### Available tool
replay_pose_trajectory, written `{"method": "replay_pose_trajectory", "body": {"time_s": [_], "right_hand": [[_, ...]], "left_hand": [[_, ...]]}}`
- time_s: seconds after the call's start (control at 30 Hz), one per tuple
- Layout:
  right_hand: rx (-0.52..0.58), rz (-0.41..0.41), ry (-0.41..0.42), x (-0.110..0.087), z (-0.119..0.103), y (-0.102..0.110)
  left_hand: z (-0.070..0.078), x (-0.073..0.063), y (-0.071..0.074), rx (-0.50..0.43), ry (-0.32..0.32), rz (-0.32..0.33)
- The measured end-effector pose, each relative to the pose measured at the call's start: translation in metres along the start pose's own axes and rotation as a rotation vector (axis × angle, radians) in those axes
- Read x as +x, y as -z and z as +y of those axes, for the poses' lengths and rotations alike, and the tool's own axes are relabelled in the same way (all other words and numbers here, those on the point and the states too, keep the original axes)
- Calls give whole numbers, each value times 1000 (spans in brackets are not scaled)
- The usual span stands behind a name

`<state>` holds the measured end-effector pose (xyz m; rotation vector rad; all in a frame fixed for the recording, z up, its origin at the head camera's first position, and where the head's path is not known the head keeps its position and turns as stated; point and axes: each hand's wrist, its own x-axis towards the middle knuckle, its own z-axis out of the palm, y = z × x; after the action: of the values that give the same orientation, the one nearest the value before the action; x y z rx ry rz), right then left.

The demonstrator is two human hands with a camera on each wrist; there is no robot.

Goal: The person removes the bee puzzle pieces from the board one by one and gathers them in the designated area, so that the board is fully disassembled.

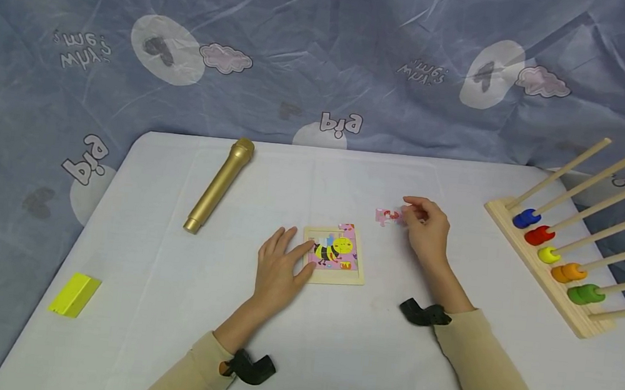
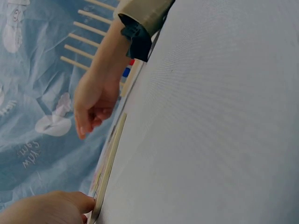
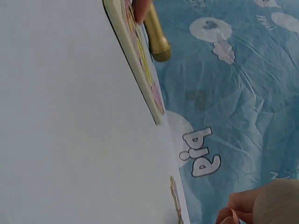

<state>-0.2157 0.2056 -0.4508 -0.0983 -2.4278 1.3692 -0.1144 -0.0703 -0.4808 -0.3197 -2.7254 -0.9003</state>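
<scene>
A square wooden jigsaw puzzle point(image 1: 333, 275) with a bee picture on pink lies mid-table; one pink piece point(image 1: 346, 228) overlaps its top edge. My left hand point(image 1: 278, 273) rests at its left side, fingers spread, index finger and thumb reaching onto the frame. In the left wrist view, the thumb point(image 2: 79, 201) lies against the frame's edge. To the right, loose pink puzzle pieces point(image 1: 388, 217) lie on the cloth. My right hand point(image 1: 427, 231) is bent over their right end, fingers curled; I cannot tell whether a piece is between its fingertips.
A gold microphone point(image 1: 218, 187) lies at the back left, and a yellow block point(image 1: 75, 295) sits near the left edge. At the right stands a wooden peg rack point(image 1: 548, 274) with coloured beads; its long pegs lean outward. A blue-grey printed cloth point(image 1: 282, 41) hangs behind the table.
</scene>
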Motion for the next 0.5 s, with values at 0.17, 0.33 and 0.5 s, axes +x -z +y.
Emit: {"method": "replay_pose_trajectory", "body": {"time_s": [0.17,0.33,0.5], "right_hand": [[50,-109,27,-16,-17,-16],[72,-213,56,-32,-30,-30],[82,-263,85,-39,-34,-36]], "left_hand": [[0,0,0,-4,10,-8],[-2,-1,-2,-3,10,-5],[-2,-1,-2,-4,15,-10]]}}
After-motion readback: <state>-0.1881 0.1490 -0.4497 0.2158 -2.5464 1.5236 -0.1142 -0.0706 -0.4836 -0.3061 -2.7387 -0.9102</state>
